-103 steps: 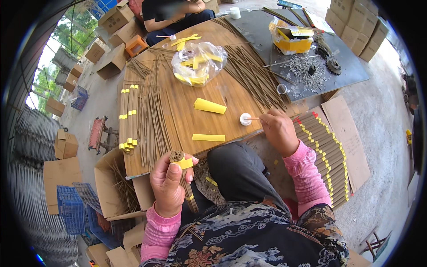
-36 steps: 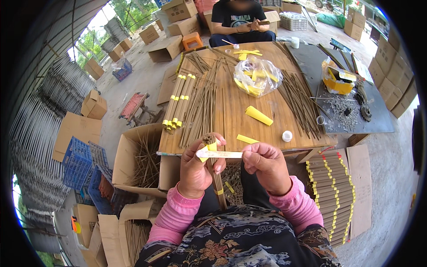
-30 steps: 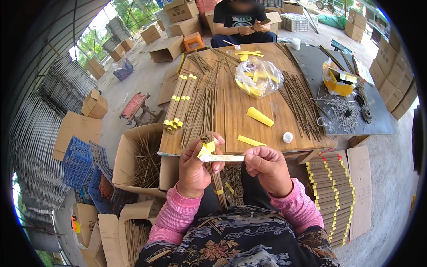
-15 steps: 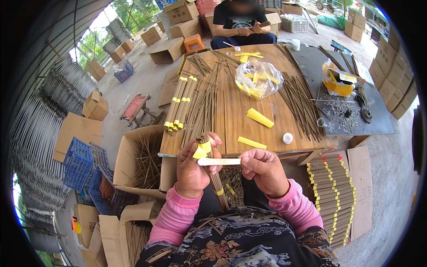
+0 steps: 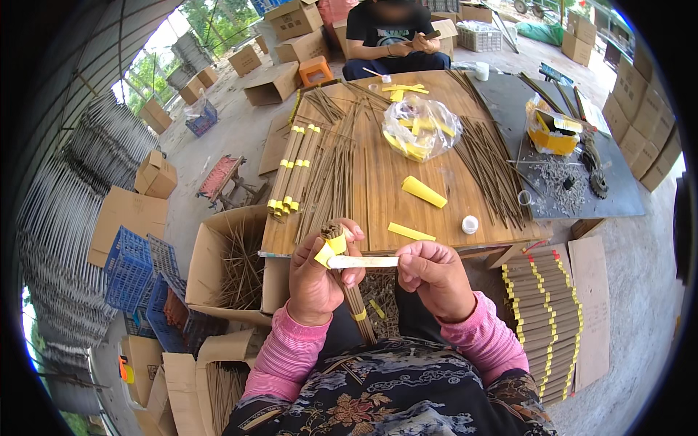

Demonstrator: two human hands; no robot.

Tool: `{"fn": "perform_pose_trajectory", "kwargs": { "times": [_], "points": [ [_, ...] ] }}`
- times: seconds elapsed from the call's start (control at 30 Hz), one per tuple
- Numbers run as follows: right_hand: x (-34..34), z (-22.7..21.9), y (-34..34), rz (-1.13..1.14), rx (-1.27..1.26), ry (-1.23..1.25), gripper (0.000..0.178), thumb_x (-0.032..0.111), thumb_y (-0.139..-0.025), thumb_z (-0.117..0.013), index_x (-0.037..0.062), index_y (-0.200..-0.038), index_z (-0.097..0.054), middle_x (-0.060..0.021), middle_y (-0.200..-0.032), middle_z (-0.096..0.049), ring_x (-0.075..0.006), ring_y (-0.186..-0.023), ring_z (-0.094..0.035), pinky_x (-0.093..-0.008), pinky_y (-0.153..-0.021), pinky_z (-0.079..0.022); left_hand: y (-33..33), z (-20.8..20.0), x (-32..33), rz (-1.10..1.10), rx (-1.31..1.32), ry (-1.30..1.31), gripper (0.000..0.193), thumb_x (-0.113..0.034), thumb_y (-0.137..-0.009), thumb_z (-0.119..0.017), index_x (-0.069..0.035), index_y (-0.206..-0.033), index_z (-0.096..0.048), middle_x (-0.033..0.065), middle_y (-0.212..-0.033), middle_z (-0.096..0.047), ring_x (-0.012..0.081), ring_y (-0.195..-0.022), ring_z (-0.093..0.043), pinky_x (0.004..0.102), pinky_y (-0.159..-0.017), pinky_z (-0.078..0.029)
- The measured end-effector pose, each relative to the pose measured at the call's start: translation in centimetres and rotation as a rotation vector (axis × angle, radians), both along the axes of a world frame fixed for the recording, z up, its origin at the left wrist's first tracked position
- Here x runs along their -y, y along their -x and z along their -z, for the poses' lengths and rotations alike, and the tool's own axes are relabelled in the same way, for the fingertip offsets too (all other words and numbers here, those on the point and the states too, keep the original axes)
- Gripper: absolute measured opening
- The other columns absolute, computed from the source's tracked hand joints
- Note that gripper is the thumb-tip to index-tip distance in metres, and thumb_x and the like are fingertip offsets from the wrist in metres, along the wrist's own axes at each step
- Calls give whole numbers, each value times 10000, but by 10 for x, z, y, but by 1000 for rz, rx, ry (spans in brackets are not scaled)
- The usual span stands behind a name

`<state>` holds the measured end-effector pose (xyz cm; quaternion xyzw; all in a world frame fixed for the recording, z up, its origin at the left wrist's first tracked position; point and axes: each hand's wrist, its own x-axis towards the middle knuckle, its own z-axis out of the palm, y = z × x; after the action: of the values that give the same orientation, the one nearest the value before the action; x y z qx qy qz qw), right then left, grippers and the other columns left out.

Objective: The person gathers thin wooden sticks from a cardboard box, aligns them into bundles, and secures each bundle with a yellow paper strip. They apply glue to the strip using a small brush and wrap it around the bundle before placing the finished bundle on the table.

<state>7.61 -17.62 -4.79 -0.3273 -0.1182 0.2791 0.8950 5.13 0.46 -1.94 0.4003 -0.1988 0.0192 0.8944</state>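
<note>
My left hand (image 5: 314,282) is closed round a bundle of thin brown sticks (image 5: 354,301), which slants down toward my lap. A yellow paper strip (image 5: 325,252) wraps the bundle near its top, with its loose end standing out by my thumb. Between thumb and fingers, my right hand (image 5: 436,280) pinches one end of a flat, pale spatula (image 5: 363,261). The spatula's other tip touches the loose end of the yellow strip. Lower on the bundle shows another yellow band (image 5: 359,315).
On the wooden table (image 5: 378,196) lie loose sticks (image 5: 491,171), banded bundles (image 5: 294,171), yellow strips (image 5: 424,192), a plastic bag (image 5: 422,129) and a small white pot (image 5: 470,224). Many banded bundles (image 5: 542,320) are stacked at lower right. A person (image 5: 396,40) sits across the table.
The spatula has shifted slightly right along the loose end of the yellow strip, my right hand moving with it. My left hand keeps its hold on the bundle.
</note>
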Motion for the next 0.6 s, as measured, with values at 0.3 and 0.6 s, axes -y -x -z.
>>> {"fn": "perform_pose_trajectory", "kwargs": {
  "times": [0.3,0.6],
  "points": [
    [64,52,-24,819,324,510,167,55,-822,-594,-26,-964,-629,-38,-825,-595,-84,-716,-533,-194,-650,-427,-3,-3,3,-286,51,-280,341,-269,-913,-456,54,-996,-526,152,-1026,-490,116,-518,-459,225,-433,-363],
    [95,153,-70,1214,771,1386,152,61,-738,-641,27,-886,-633,-108,-849,-624,-252,-790,-586,-317,-713,-450,-9,1,40,-406,-32,-689,337,-248,-884,-525,56,-1028,-507,54,-831,-523,75,-549,-470,190,-454,-369]
  ]
}}
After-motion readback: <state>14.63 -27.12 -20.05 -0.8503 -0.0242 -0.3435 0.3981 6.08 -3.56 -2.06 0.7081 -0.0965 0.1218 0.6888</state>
